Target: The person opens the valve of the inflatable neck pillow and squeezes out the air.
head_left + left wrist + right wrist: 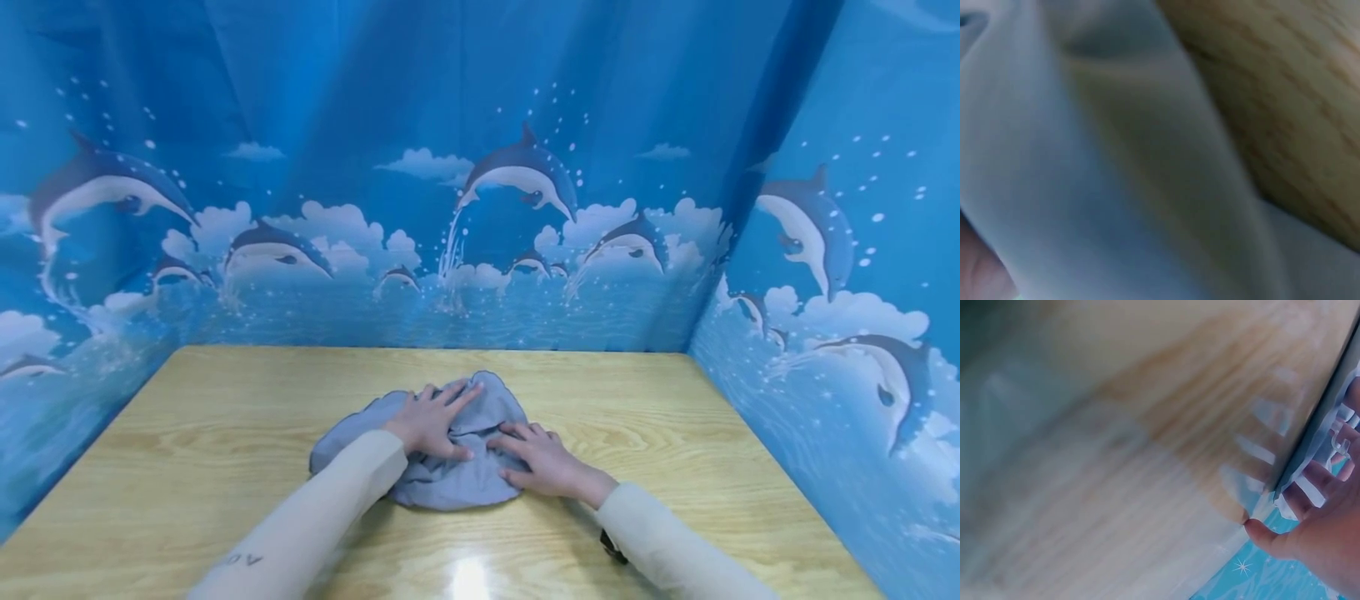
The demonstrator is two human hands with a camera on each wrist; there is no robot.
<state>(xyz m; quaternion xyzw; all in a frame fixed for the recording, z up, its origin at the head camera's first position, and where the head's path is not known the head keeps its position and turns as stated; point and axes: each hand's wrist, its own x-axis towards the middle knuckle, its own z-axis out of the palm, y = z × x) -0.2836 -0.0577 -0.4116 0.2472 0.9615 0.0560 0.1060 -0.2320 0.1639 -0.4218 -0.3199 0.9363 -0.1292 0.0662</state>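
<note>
A crumpled grey-blue cloth item with a rounded, wavy outline lies on the wooden table; its exact kind is not clear. My left hand rests on top of it, fingers spread. On its right side my right hand touches the fabric with fingers apart and slightly bent. Folds gather in the cloth between the two hands. In the left wrist view a pale sleeve covers most of the picture, with a sliver of skin at lower left. The blurred right wrist view shows the right hand with fingers spread.
Under the cloth is a light wood-grain table, with a bright light reflection near its front. A blue curtain printed with dolphins and clouds hangs behind and along both sides. A dark object sits below the right sleeve.
</note>
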